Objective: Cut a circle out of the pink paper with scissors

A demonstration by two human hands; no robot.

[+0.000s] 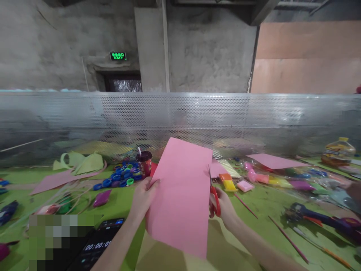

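Observation:
My left hand pinches the left edge of a large pink paper sheet and holds it up, tilted, over the green table. On the sheet's right side my right hand grips red-handled scissors. Their blades point upward along the paper's right edge, near its upper part. The fingers of both hands are closed. The paper hides part of both hands.
Behind the paper stand a dark cup, several coloured rings, clay packets and more pink sheets. A glue gun and thin sticks lie at the right. A phone timer lies near left. A perforated metal screen bounds the far edge.

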